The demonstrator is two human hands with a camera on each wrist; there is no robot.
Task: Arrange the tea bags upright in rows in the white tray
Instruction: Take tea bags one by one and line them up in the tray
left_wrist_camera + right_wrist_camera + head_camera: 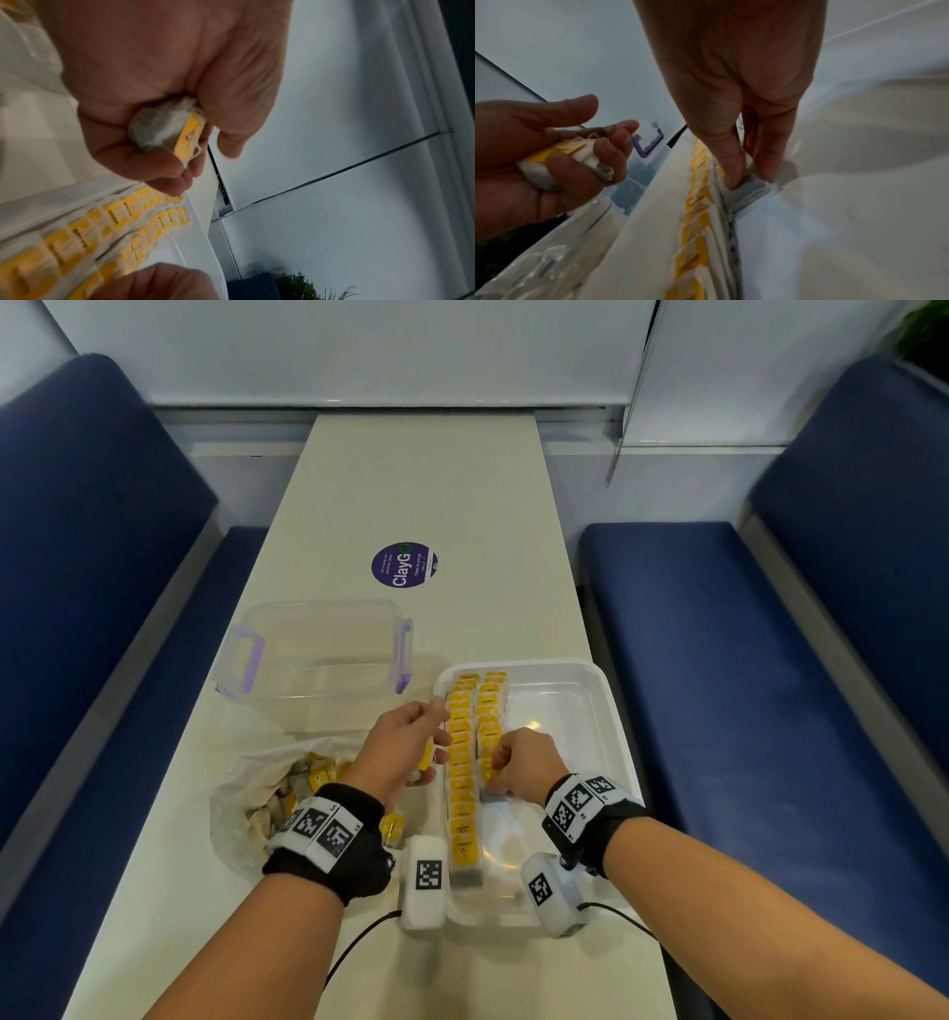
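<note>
The white tray (611,711) sits in front of me on the table. Two rows of upright tea bags with yellow tags (462,762) run along its left side, the left row longer than the right. My left hand (411,742) hovers just left of the tray's left rim and grips tea bags (169,132) in its curled fingers. My right hand (513,762) is inside the tray, pinching a tea bag (749,186) between thumb and fingers at the near end of the second row (488,726).
A crumpled plastic bag (267,793) with more tea bags lies at the near left. A clear box with purple clips (318,654) stands behind it. A purple round sticker (404,565) marks the table farther back. Blue benches (770,660) flank the table.
</note>
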